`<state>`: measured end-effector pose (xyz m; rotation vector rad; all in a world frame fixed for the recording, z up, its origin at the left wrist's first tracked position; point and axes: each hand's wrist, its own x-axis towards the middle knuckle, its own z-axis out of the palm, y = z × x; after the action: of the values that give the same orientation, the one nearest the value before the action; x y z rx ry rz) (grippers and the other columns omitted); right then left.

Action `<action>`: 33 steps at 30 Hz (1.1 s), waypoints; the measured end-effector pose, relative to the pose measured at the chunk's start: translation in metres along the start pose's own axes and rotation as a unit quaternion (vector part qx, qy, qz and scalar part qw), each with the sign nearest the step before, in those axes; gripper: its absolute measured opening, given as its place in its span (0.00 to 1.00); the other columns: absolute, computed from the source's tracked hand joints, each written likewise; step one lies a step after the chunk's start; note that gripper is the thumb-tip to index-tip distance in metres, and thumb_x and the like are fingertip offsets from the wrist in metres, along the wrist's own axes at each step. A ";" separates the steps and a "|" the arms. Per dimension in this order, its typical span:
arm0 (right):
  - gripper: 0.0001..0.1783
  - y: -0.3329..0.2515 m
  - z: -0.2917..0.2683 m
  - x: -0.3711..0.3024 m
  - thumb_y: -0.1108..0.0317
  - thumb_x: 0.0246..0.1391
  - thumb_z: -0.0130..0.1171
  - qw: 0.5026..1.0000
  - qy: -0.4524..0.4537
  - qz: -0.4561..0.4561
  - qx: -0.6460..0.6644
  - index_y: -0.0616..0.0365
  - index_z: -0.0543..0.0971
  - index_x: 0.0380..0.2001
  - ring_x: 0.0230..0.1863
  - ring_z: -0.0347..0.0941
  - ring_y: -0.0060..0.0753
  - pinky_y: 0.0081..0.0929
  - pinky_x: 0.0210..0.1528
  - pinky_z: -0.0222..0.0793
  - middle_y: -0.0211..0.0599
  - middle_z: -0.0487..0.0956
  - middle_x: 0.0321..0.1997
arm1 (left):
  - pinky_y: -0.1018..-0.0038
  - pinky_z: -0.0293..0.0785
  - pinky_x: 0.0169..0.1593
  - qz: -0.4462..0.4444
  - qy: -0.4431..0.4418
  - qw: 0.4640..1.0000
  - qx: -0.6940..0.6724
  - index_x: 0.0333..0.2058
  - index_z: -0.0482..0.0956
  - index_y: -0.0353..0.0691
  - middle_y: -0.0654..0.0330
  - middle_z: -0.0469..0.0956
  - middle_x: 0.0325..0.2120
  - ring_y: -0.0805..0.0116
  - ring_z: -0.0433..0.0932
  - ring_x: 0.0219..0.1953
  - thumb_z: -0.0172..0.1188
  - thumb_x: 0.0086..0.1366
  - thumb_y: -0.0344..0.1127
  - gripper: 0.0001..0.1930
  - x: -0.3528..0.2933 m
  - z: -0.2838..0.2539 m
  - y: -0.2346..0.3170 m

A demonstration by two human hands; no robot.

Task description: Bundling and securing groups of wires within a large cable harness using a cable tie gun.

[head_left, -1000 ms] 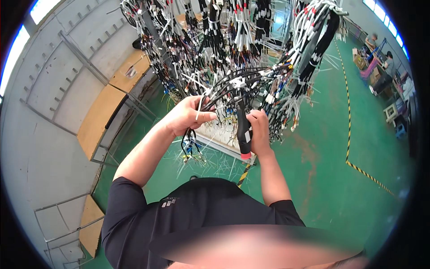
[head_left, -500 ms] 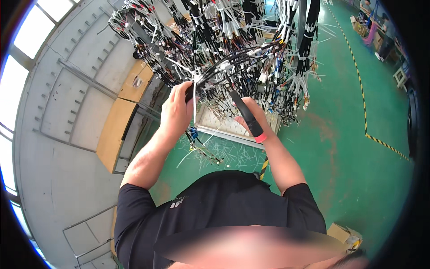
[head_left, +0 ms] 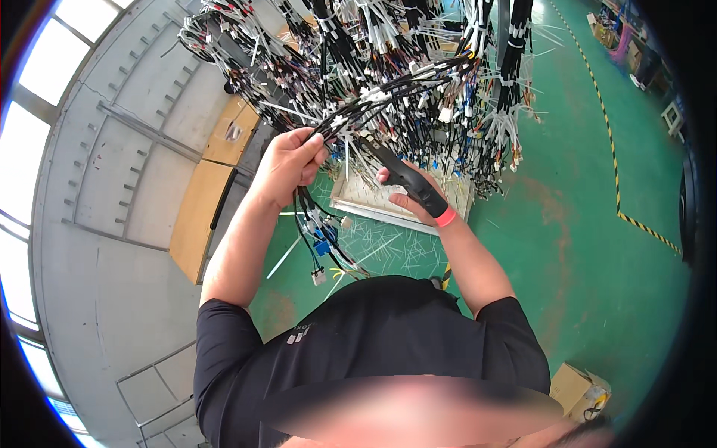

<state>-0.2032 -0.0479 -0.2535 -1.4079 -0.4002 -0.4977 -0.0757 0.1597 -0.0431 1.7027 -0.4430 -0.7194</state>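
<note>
**Hanging wire harnesses (head_left: 411, 48) ahead**

A black cable bundle (head_left: 422, 78) stretches from them to the left hand (head_left: 287, 168), its grip closed around it. The right hand (head_left: 427, 178) has a loosely curled grip on a red-ended black tool (head_left: 420, 190). Connectors (head_left: 325, 240) dangle below the left hand.

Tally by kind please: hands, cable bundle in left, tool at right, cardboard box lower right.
Bare hands (left hand, right hand): 2
Black cable bundle with white connectors: 1
Black, red-ended elongated hand tool: 1
Open brown cardboard box: 1
Total: 5
</note>
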 end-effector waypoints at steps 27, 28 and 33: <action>0.33 -0.047 0.034 -0.038 0.66 0.61 0.71 0.982 0.009 0.134 0.135 0.66 0.73 0.65 0.62 0.77 0.37 0.39 0.68 0.70 0.41 0.81 0.56 | 0.80 0.61 0.23 0.046 0.012 0.996 0.076 0.38 0.77 0.37 0.69 0.75 0.24 0.84 0.65 0.20 0.57 0.78 0.35 0.09 -0.017 0.021 -0.018; 0.33 -0.051 0.034 -0.037 0.67 0.60 0.71 0.979 0.010 0.147 0.141 0.66 0.73 0.65 0.61 0.77 0.37 0.39 0.69 0.70 0.41 0.81 0.55 | 0.80 0.61 0.23 0.046 0.013 0.996 0.074 0.38 0.77 0.37 0.70 0.75 0.24 0.84 0.65 0.20 0.57 0.78 0.35 0.09 -0.016 0.020 -0.020; 0.31 -0.046 0.036 -0.051 0.67 0.59 0.71 0.975 0.038 0.153 0.159 0.65 0.74 0.64 0.61 0.78 0.39 0.41 0.68 0.71 0.40 0.82 0.54 | 0.80 0.60 0.22 0.044 0.005 0.998 0.039 0.37 0.77 0.38 0.70 0.74 0.24 0.84 0.65 0.19 0.57 0.78 0.35 0.09 -0.016 0.021 -0.019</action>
<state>-0.2700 -0.0120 -0.2383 -1.1097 -0.1849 -0.2221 -0.1030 0.1587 -0.0605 1.7482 -0.5417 -0.6356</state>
